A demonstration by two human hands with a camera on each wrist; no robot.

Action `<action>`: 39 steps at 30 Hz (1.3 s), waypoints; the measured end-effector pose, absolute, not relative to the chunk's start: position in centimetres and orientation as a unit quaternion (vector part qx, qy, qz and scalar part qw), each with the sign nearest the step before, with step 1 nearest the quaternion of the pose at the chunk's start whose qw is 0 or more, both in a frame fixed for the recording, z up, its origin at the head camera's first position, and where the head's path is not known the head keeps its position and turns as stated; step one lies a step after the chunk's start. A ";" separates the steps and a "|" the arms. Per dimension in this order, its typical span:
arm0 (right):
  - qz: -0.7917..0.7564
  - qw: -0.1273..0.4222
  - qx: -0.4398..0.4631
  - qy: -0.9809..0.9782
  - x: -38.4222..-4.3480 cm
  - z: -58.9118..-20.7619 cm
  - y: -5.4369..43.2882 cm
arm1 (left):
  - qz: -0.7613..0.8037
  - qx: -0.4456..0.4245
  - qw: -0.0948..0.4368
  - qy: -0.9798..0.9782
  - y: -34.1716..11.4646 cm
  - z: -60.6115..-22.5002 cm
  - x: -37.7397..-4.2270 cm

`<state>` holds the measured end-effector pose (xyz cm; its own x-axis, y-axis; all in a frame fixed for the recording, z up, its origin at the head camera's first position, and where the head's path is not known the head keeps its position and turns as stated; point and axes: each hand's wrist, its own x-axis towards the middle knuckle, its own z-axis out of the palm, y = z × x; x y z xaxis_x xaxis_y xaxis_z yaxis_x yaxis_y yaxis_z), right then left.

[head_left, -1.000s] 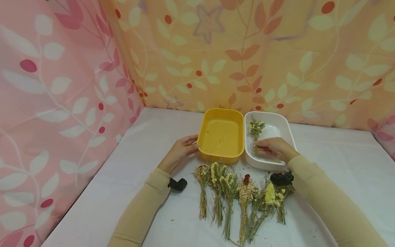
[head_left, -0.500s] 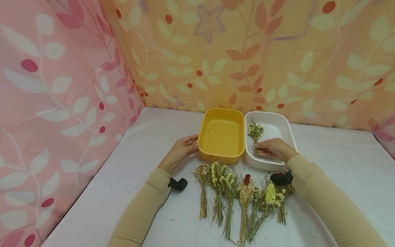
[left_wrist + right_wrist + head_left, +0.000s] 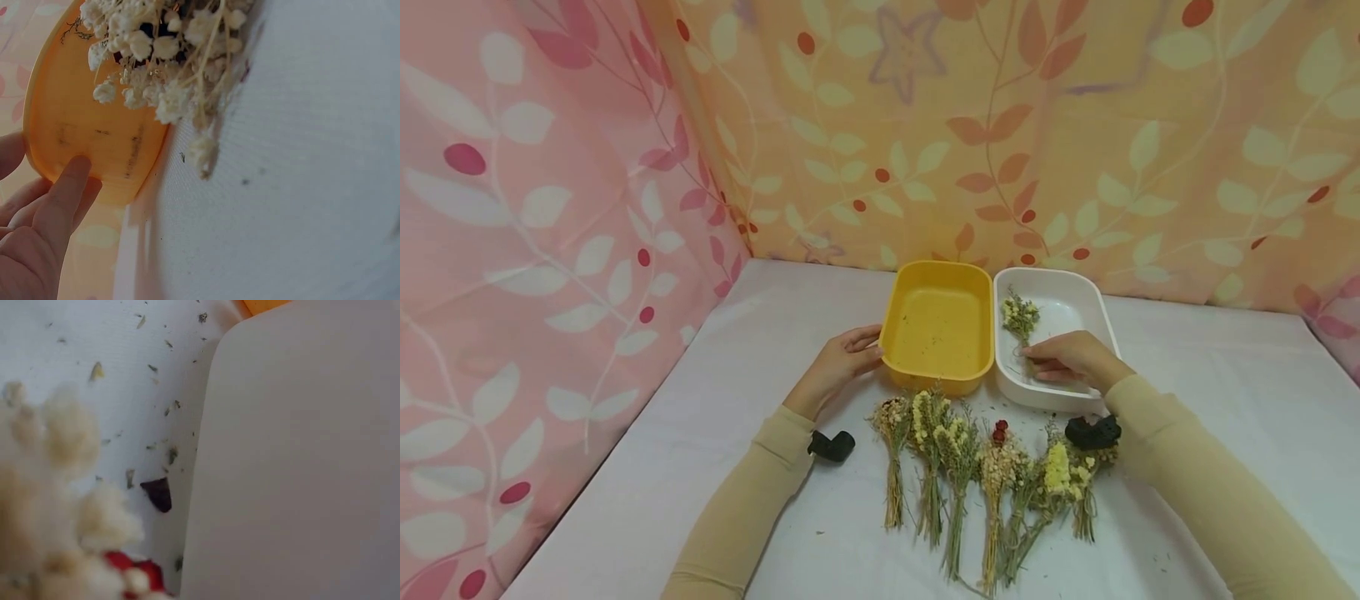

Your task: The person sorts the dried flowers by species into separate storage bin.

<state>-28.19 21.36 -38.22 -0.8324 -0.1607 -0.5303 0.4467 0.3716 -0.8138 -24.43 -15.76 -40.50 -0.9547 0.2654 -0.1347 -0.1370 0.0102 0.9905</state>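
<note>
My left hand [image 3: 842, 362] touches the left side of a yellow container [image 3: 891, 367] with nearly straight fingers. In the left wrist view a fingertip [image 3: 78, 167] lies against its outer wall. Inside the white container [image 3: 1108, 333], my right hand [image 3: 1071, 357] pinches the stem end of a small dried flower bunch [image 3: 1020, 318]. The bunch lies along the left side, with pale yellow blooms pointing away from me. My fingers partly hide its stems. The right wrist view shows only the white container's outer wall [image 3: 294, 462], not my hand.
In front of the containers several dried flower bunches [image 3: 955, 475] lie in a row, stems toward me, one with a red bloom [image 3: 1000, 432]. Plant crumbs dot the white cloth [image 3: 125, 394]. A patterned curtain [image 3: 850, 150] stands close behind the containers.
The flower bunch has dropped slightly and settled in the white container. My right hand has shifted a little to the right at the stems. The left hand stays put.
</note>
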 end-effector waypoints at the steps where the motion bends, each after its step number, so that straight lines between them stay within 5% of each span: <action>1: -0.552 0.274 0.087 0.783 -28.2 -38.1 21.4 | 0.703 0.047 0.143 0.695 -15.8 -40.5 -24.4; 20: -0.494 0.206 -0.017 0.845 -24.2 -34.7 23.5 | 0.704 0.048 0.140 0.694 -15.8 -40.5 -24.5; 39: -0.520 0.160 -0.015 0.839 -17.9 -34.1 26.4 | 0.702 0.046 0.143 0.696 -15.7 -40.5 -24.4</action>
